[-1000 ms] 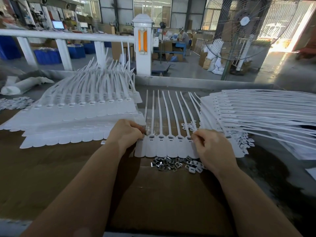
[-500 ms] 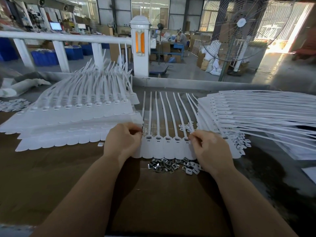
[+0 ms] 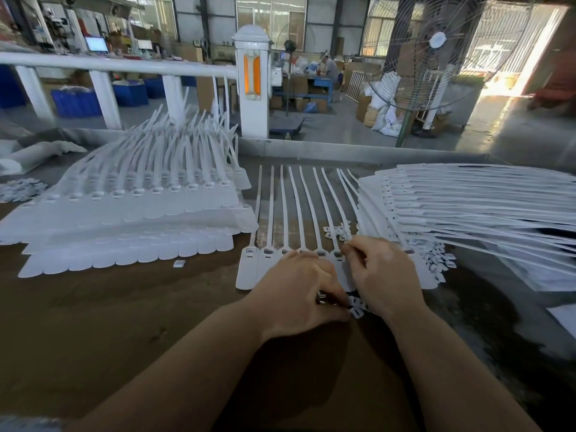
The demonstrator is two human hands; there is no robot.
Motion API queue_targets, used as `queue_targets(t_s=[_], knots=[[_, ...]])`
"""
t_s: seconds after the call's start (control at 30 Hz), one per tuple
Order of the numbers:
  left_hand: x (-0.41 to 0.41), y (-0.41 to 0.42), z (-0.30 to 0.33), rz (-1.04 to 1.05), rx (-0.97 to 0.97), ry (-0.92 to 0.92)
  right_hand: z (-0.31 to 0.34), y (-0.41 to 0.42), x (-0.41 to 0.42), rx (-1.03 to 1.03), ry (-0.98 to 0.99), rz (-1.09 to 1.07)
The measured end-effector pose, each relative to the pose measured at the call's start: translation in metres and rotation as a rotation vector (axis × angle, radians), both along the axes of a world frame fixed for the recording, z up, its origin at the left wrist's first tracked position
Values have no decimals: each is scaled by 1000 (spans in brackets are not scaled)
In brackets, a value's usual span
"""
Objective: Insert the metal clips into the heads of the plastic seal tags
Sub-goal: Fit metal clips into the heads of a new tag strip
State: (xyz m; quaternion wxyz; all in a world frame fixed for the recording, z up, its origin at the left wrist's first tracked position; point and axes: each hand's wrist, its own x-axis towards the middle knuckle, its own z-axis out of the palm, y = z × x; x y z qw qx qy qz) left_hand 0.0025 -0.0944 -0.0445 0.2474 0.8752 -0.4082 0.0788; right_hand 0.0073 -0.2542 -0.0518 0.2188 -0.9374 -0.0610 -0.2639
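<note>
Brown and flat, the desk (image 3: 93, 313) fills the lower half of the frame, and behind it is a big workshop with windows. A white railing (image 3: 109, 65) runs across the upper left, with a white post (image 3: 253, 88) in the upper middle that has an orange strip on it. A large fan (image 3: 436, 51) stands in the upper right. Blue bins (image 3: 76, 102) sit on the floor behind the railing.

A row of white plastic seal tags (image 3: 271, 232) lies in the middle of the frame. Their flat heads point toward the bottom and their thin tails point toward the top. A big pile of tags (image 3: 140, 194) lies at the left of the frame. Another pile of tags (image 3: 467, 201) fans out at the right.

The left hand (image 3: 296, 288) is in the middle of the frame, just below the row of tags. Its fingers are curled down over the small metal clips (image 3: 357, 308) that lie by the near edge of the tag heads. It looks like it is picking at the clips, but I cannot tell if its grip holds one.

The right hand (image 3: 383, 272) is just beside the left hand. Its fingers are curled and pinched together over the head of a tag in the row. What is in its grip is too small to see.

More small white bits (image 3: 436, 263) lie to the right of the right hand. One small white piece (image 3: 179, 264) lies alone on the desk below the left pile.
</note>
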Motion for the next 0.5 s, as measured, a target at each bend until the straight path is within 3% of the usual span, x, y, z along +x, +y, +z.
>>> queue_targets(t_s=[0.13, 0.3, 0.5], knots=[[2, 0, -1, -21, -13, -3, 0, 1, 1, -8, 0, 5], [5, 4, 3, 31, -127, 150, 0, 1, 1, -7, 9, 17], [26, 34, 5, 464, -449, 246, 0, 1, 0, -8, -9, 20]])
